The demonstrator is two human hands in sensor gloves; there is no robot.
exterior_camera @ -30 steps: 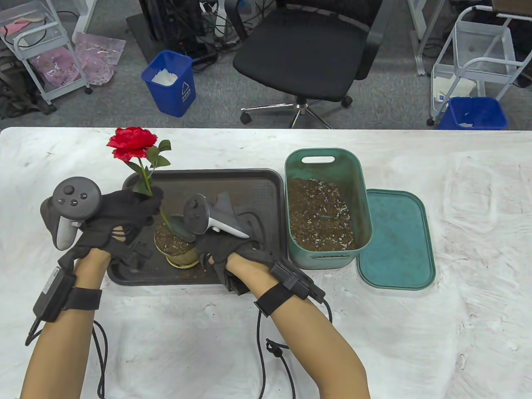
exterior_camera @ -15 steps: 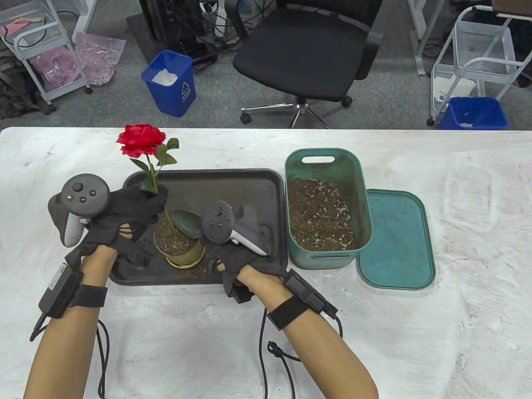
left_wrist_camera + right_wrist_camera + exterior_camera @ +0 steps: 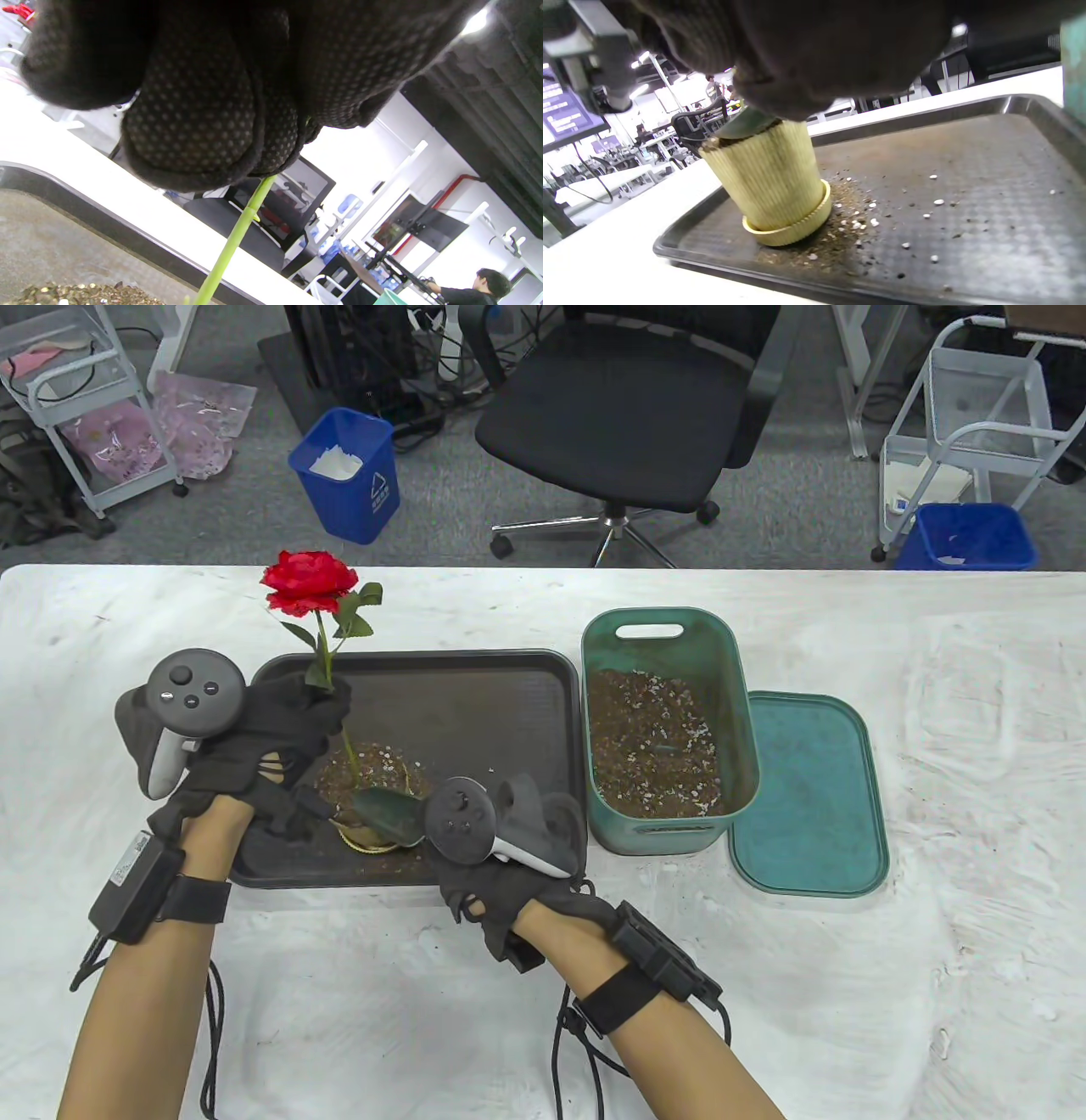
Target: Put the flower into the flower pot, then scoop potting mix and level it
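Note:
A red rose (image 3: 309, 579) on a green stem (image 3: 234, 238) stands in a yellow ribbed flower pot (image 3: 770, 183) filled with potting mix (image 3: 373, 768) on a dark tray (image 3: 475, 687). My left hand (image 3: 280, 729) pinches the stem just above the pot. My right hand (image 3: 509, 848) grips a green trowel (image 3: 389, 812), whose blade lies on the pot's near rim. In the right wrist view the glove hides the trowel's handle. A green tub (image 3: 738, 678) holds more potting mix (image 3: 649, 746) to the right of the tray.
The tub's green lid (image 3: 810, 797) lies flat on the white table (image 3: 933, 899) to the right of the tub. Spilled mix (image 3: 852, 220) is scattered on the tray beside the pot. An office chair (image 3: 619, 415) and blue bins (image 3: 348, 475) stand beyond the far edge.
The trowel blade has slid from over the pot's middle toward its near rim as my right hand pulled back toward me. The rose has shifted right and stands straighter.

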